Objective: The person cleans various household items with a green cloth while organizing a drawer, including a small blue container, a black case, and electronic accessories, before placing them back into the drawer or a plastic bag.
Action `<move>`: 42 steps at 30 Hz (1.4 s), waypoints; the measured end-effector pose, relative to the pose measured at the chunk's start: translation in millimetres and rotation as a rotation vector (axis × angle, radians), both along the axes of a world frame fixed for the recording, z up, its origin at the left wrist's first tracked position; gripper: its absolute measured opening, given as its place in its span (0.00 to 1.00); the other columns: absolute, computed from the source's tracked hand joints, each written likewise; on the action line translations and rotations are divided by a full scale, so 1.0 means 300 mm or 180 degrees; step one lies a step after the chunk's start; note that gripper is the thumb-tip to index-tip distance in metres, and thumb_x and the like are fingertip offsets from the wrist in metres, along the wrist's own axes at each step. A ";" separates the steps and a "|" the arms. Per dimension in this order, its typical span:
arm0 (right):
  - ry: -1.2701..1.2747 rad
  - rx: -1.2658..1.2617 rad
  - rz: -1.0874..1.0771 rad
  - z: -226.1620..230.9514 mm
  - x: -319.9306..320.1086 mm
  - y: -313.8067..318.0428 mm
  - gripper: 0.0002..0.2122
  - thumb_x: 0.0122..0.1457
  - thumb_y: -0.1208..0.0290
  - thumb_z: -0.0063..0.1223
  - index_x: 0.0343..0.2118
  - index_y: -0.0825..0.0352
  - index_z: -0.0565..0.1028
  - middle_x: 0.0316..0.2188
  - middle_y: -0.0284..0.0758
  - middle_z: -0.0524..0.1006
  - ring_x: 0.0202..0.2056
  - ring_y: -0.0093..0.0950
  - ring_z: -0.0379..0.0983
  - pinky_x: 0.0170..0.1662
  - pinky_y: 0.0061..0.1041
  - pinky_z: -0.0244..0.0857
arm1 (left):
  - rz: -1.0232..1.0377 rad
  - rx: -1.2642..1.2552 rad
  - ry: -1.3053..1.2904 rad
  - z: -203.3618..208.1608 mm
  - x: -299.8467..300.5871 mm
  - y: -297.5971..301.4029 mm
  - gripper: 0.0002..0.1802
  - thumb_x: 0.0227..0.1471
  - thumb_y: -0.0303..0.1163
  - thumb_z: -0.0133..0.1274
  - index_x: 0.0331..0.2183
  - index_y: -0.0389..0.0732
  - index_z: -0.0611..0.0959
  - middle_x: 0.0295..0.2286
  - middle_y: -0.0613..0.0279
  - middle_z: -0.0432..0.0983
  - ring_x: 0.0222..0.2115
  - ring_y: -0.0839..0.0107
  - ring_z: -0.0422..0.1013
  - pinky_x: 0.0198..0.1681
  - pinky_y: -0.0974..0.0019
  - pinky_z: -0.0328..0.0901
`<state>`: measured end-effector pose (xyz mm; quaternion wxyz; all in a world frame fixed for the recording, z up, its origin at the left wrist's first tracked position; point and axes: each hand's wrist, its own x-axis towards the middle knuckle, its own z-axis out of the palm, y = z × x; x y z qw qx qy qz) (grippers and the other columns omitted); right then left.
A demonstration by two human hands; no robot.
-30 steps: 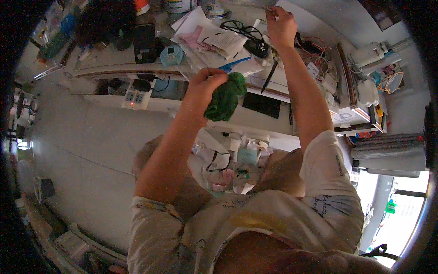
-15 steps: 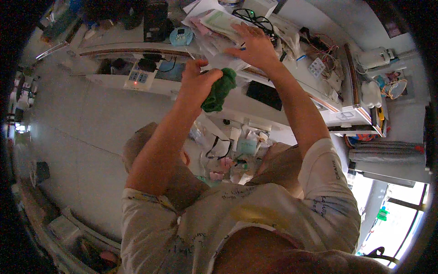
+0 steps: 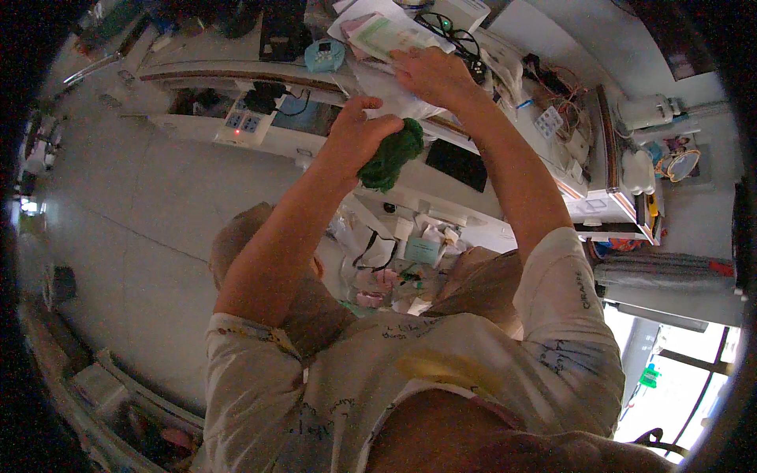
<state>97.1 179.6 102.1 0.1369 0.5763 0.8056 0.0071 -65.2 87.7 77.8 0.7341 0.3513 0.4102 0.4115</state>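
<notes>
Near the front edge of the worktop (image 3: 225,63), the left hand (image 3: 359,135) grips a crumpled green cloth (image 3: 392,159); the right hand (image 3: 435,77), farther right a second ago, is now at the papers (image 3: 382,35) (whether gripping any, I cannot tell), so both work close together.

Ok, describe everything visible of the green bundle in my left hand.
The green bundle is dark green, crumpled and irregular, and looks like soft cloth, with folds but no clear separate parts; its weave is too blurred to tell. Your left hand holds it, thumb across its upper left side. It slants down leftward in the picture, left of a black rectangular panel.
</notes>
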 end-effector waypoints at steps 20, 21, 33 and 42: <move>0.0311 0.1609 0.0290 -0.064 0.051 0.019 0.13 0.51 0.71 0.41 0.41 0.63 0.66 0.31 0.43 0.75 0.34 0.39 0.72 0.33 0.38 0.68 | -0.0086 0.0012 0.0144 -0.008 -0.012 0.015 0.28 0.33 0.30 0.57 0.41 0.38 0.68 0.32 0.55 0.64 0.28 0.66 0.68 0.25 0.66 0.65; 0.0239 0.1689 0.0344 -0.052 0.057 0.010 0.13 0.51 0.72 0.41 0.41 0.63 0.66 0.30 0.43 0.75 0.34 0.39 0.72 0.32 0.37 0.68 | -0.0083 0.0017 0.0135 -0.012 -0.012 0.017 0.28 0.33 0.30 0.57 0.41 0.38 0.68 0.32 0.55 0.64 0.29 0.66 0.68 0.25 0.65 0.65; 0.0523 0.2165 0.0401 0.034 0.157 -0.043 0.17 0.50 0.76 0.41 0.45 0.64 0.62 0.27 0.45 0.74 0.26 0.42 0.72 0.26 0.34 0.68 | -0.0006 0.0020 0.0400 -0.028 -0.001 0.037 0.28 0.32 0.30 0.57 0.39 0.37 0.68 0.31 0.56 0.67 0.29 0.66 0.68 0.29 0.65 0.64; 0.1245 0.2385 0.1049 -0.068 0.134 -0.203 0.16 0.47 0.78 0.44 0.42 0.65 0.66 0.37 0.41 0.72 0.34 0.38 0.72 0.32 0.31 0.69 | 0.0226 0.0262 -0.0093 0.027 0.002 0.038 0.28 0.36 0.34 0.61 0.39 0.33 0.69 0.31 0.56 0.71 0.30 0.69 0.70 0.31 0.68 0.66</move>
